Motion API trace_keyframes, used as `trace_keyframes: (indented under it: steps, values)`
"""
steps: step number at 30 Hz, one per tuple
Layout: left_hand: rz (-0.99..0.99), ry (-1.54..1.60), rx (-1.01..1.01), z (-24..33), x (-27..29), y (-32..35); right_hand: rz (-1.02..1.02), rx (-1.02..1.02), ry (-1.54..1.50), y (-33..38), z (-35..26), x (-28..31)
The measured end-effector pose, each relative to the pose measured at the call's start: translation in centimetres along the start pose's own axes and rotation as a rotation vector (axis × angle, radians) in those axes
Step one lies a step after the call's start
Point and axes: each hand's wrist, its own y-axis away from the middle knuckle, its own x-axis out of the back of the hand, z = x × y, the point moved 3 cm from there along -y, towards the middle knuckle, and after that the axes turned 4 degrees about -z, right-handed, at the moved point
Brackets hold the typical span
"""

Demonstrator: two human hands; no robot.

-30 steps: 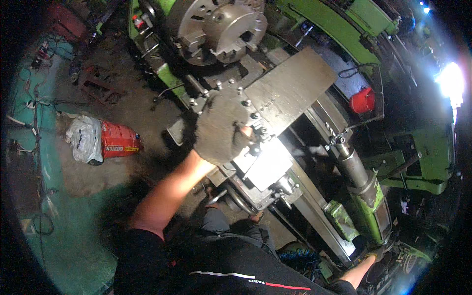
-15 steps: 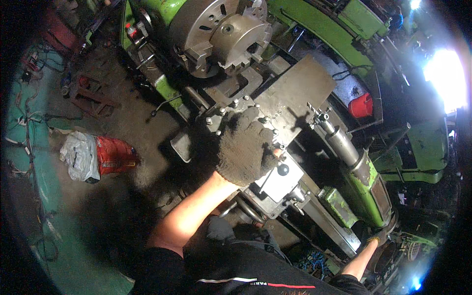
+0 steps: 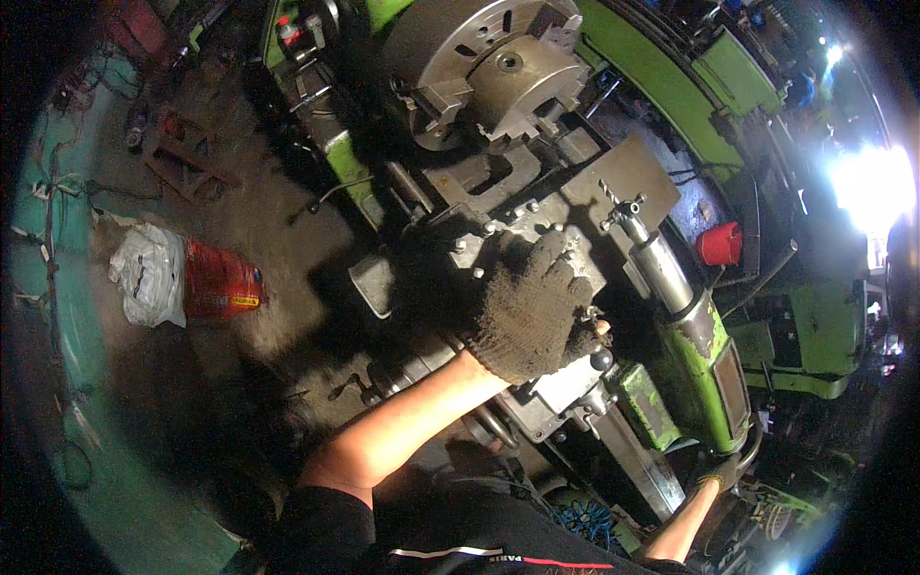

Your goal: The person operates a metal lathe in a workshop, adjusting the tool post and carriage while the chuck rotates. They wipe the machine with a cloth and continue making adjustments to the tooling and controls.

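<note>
Gloved left hand (image 3: 530, 311) on lathe carriage (image 3: 537, 230) — grimy workshop floor (image 3: 240, 220); dim

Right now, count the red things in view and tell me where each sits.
2. A red can lies on the floor to the left, against a white bag. A small red cup sits on the lathe, right of the tailstock. Dark areas may hide more.
</note>
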Motion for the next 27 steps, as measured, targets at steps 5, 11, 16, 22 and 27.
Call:
trace_keyframes:
  steps: [5,11,16,22,27]
  values:
    - [-0.039,0.027,0.021,0.0,0.4,-0.2,-0.024,0.091,0.089,1.4,-2.4,-0.9]
    - [-0.2,0.037,0.08,-0.3,-0.6,-0.2,0.176,0.622,0.458,1.9,-2.8,0.7]
    - [-0.133,0.09,0.041,0.1,-2.5,0.2,0.114,-0.532,0.703,9.9,-4.7,-1.0]
    - [0.327,0.39,-0.028,-2.9,5.5,3.4,0.079,-0.258,0.824,18.9,0.3,-4.4]
    - [-0.009,0.145,0.714,-17.0,12.3,16.4,0.088,-0.276,0.837,21.0,5.6,0.7]
